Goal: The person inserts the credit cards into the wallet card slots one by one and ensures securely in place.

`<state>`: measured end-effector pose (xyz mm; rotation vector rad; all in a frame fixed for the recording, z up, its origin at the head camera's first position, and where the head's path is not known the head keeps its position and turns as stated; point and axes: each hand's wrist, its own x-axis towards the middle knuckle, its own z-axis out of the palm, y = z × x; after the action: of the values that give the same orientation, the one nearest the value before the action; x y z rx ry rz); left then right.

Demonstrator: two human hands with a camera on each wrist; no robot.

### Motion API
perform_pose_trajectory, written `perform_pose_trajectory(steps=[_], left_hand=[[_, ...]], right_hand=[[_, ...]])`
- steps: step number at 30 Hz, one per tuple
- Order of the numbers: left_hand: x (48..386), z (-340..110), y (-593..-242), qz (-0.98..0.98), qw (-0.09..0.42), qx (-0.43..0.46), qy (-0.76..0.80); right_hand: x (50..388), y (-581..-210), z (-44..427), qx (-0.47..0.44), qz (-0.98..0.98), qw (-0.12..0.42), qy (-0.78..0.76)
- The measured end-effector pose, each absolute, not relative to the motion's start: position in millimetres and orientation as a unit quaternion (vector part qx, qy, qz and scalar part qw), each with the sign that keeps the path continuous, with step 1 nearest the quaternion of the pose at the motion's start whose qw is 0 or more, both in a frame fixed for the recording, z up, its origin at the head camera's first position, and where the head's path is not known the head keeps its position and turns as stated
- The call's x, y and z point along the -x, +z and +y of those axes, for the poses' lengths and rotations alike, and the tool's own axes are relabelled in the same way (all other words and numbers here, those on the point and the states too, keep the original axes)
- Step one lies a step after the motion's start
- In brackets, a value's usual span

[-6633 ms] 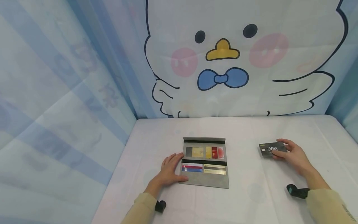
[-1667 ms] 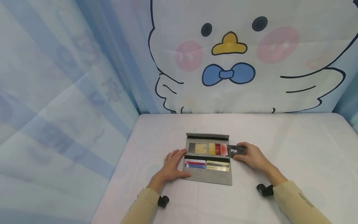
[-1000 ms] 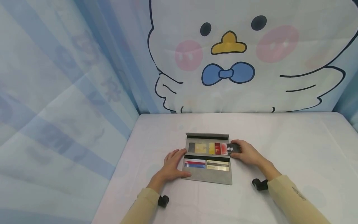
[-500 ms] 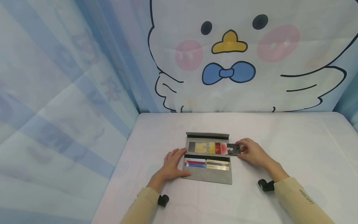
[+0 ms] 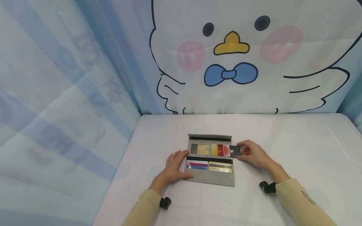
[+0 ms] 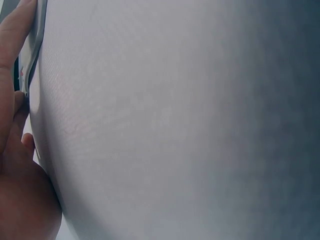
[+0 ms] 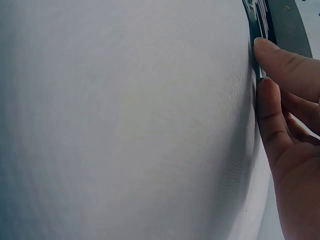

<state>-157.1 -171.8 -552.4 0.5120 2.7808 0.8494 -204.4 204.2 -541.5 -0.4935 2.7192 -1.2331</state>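
Observation:
An unfolded grey wallet (image 5: 210, 179) lies flat on the table in the head view. Its upper section shows yellow, red and pink-white cards (image 5: 220, 150); its lower section has two card windows (image 5: 220, 167). A black card marked in white (image 5: 234, 151) sits partly in the upper section's right end and sticks out past the wallet's edge. My right hand (image 5: 255, 156) pinches that outer end between thumb and fingers, also seen in the right wrist view. My left hand (image 5: 171, 170) rests against the wallet's left edge, thumb on its lower corner, fingers fairly straight.
A white cloth covers the table (image 5: 297, 135). Behind it hangs a curtain (image 5: 226, 100) printed with a cartoon bird, and a blue-white curtain (image 5: 62, 125) runs down the left. Black wrist cameras (image 5: 267, 187) hang at both sleeves.
My right hand has brought the black card from the table's right side to the wallet and slid it leftward, slightly deeper in the last half second. My left hand stays at the wallet's edge.

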Motion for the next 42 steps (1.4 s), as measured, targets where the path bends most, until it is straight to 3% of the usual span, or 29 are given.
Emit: perform_pose_trajectory(steps=[42], left_hand=[[155.8, -171.0, -549.3, 0.935, 0.085, -0.179, 0.295]], right_hand=[[207.3, -540.5, 186.1, 0.182, 0.888, 0.081, -0.415]])
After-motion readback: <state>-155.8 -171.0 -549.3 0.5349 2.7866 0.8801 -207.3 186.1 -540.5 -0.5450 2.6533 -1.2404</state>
